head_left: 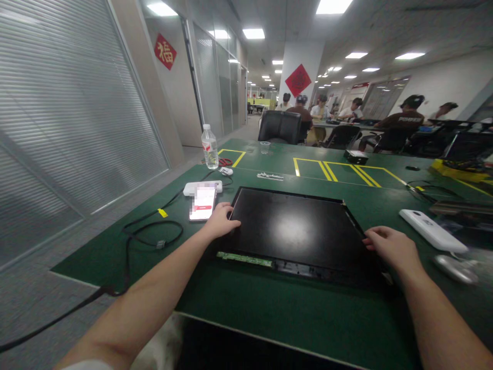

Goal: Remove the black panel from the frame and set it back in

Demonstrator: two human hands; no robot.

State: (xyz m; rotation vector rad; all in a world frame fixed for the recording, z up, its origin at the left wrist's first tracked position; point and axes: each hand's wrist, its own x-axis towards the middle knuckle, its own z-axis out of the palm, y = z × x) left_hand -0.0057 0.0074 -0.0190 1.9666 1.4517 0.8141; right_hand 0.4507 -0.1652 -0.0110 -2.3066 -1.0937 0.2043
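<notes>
A flat black display panel (295, 226) lies face up on the green table. Along its near edge runs a narrow green circuit board (244, 259). My left hand (222, 222) holds the panel's left edge, with the thumb over the top surface and the fingertips at the rim. At the opposite side, my right hand (387, 245) is closed with its fingertips pinching the right edge. The undersides of both grips are hidden. A lit phone (203, 201) lies just beyond my left hand.
A water bottle (210, 147), red-handled scissors (225, 162) and a white power strip (188, 188) stand or lie at the left. A black cable (129, 241) loops over the left edge. To the right are a long white device (431, 230) and a silver mouse-shaped object (456, 269). Several people sit farther back.
</notes>
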